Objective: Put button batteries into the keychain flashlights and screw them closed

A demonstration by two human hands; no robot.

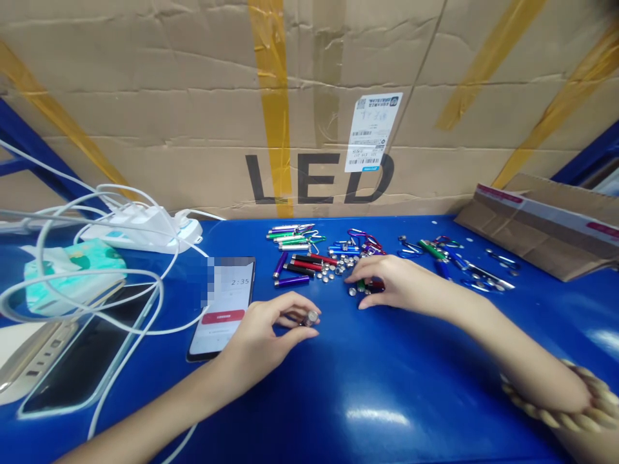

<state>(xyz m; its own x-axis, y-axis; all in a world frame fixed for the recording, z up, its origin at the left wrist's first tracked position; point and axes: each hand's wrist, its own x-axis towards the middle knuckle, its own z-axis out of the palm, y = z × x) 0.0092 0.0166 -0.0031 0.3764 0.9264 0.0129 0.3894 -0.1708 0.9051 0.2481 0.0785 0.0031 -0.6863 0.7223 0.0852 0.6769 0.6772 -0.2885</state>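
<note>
Your left hand pinches a small silver-tipped flashlight (309,318); your right works in the button cells.

Your left hand (271,332) is curled, thumb and fingertips closed on that flashlight just above the blue table (387,386), right of the phone (225,303). Your right hand (391,283) lies palm down, fingers loosely bent, tips touching the scattered button cells (333,267); you can't tell whether it has one pinched. Beyond the cells lie coloured keychain flashlights (300,258), and to the right a tangle of carabiner clips (459,264), well apart from your left hand.
</note>
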